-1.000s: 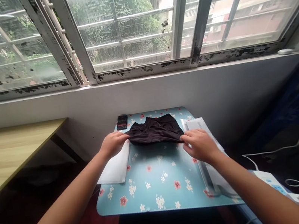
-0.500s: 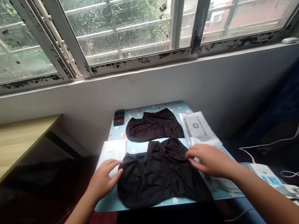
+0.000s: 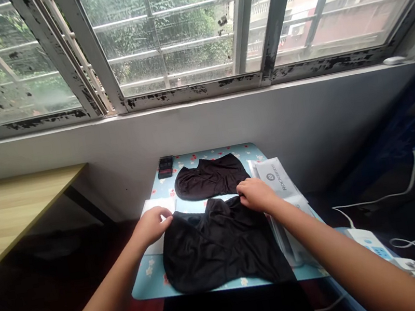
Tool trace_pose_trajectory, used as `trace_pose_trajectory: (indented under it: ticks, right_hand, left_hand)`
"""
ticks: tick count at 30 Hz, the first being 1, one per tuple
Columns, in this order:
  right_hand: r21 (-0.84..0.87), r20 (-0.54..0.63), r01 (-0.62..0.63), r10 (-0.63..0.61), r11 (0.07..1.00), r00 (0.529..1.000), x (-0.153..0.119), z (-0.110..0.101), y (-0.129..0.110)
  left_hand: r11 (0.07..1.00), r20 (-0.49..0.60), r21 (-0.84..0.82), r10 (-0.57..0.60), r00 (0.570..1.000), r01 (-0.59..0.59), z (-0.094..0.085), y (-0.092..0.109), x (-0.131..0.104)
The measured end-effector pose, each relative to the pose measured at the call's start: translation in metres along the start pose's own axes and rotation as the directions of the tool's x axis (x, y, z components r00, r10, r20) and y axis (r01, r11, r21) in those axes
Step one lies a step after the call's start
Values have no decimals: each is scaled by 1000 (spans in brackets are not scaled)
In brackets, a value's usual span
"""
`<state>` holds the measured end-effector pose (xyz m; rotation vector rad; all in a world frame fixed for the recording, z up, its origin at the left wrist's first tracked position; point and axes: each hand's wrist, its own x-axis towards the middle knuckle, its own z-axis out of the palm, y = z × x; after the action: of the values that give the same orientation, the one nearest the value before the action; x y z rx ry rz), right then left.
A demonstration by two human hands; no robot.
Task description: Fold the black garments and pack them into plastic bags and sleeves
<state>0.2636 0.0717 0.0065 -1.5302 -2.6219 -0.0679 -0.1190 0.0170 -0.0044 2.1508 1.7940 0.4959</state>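
A black balaclava-like cloth hood [image 3: 222, 248] lies spread flat across the front of the small table, wrinkled in its middle. My left hand [image 3: 154, 224] pinches its upper left edge between thumb and fingers. At its upper right corner, the fingers of my right hand [image 3: 253, 194] are closed on the fabric; their tips are partly hidden. Behind it lies a second dark hood [image 3: 213, 176] of similar shape, just beyond my right hand.
The floral blue table [image 3: 150, 280] carries a white packet [image 3: 160, 203] at left, printed plastic bags [image 3: 276, 176] at right and a blurred dark item [image 3: 165, 167] at the back. A wooden desk [image 3: 13, 202] stands left; a power strip [image 3: 371, 242] with cables lies right.
Both hands have moved up along the front hood's sides to its upper edge. My right hand has also shifted left, and its fingers have closed on the cloth.
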Motion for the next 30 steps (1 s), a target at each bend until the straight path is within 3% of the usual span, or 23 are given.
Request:
trace_pose_trajectory:
  ticks: [4,6,8,10,12,14,17,19,23,27,30]
  right_hand:
    - [132,-19,17,-15,991,1000,-30,-35,4]
    - [308,10,103,-111,946,994,-57,-52,5]
    - [490,137,131,-224,862,965,-87,-62,5]
    - [563,278,63,-261,824,924,-111,-66,5]
    - [566,343,1,-236,824,909,-126,-64,4]
    - [533,290,-20,-160,846,944,-129,-55,2]
    - [361,98,-40,4,932,995,-121,-35,-4]
    - [192,18,-58,56,980,998,-112,-19,-9]
    - [0,77,-21,21,1000,997,-99,1,-21]
    - [38,94,33,-36,999,995,-98,-7,-34]
    - [204,100,-75,55,976,993,-103,-17,-44]
  left_hand:
    - [986,-113,-122,99,989,-113,-29,14,-30]
    - [959,-25,-209,189,982,-190,-41,21,-55]
    - [936,146,-275,265,953,-218,-46,24,-78]
    - [926,253,-321,284,925,-197,-42,21,-96]
    - [934,240,-329,223,945,-137,-32,13,-105]
    - [961,154,-272,94,984,-49,-20,3,-106]
    - [988,78,-134,-62,995,72,-6,-7,-102]
    - [994,108,-72,-72,992,80,-2,-7,-99]
    - [999,203,-39,-11,979,20,-3,0,-101]
    - [997,208,-82,18,978,-1,-8,3,-104]
    - [965,211,-236,-61,975,112,-14,12,-103]
